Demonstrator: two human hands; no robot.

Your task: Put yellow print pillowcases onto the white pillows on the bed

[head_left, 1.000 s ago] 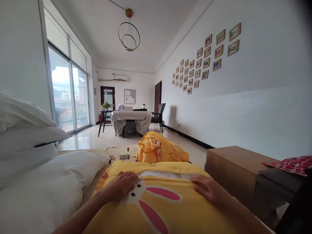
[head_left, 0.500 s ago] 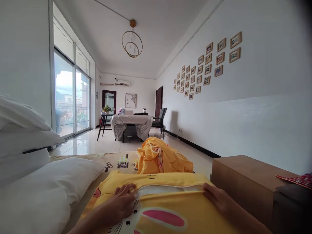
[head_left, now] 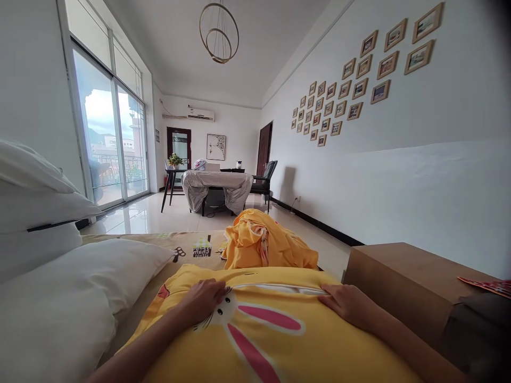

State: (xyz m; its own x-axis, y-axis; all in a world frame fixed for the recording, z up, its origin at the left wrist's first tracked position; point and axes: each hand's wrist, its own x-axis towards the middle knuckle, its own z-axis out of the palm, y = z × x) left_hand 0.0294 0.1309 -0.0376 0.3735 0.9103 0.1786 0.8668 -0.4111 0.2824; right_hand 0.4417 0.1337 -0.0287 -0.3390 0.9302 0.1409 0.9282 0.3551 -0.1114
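A yellow pillowcase (head_left: 319,340) with a white rabbit and pink ears lies before me, plump over a white filling. Its slit opening runs across the far part, and a thin strip of the white pillow (head_left: 295,289) shows there. My left hand (head_left: 205,300) is closed on the cloth at the opening's left end, by the rabbit's face. At the right end, my right hand (head_left: 345,304) pinches the edge, fingers bent over the fabric. Just beyond the pillowcase sits a crumpled heap of yellow cloth (head_left: 287,244).
White pillows (head_left: 72,298) are piled on the left. A patterned sheet (head_left: 159,239) lies under everything. To the right stands a brown box (head_left: 403,276) with a red patterned cloth (head_left: 487,286) near it. A covered table (head_left: 217,181) and a black chair (head_left: 265,183) are farther off.
Both hands have drawn the near edge of the opening away from me, so the gap is narrower and less white shows. The camera has tilted down slightly, and more of the rabbit is visible.
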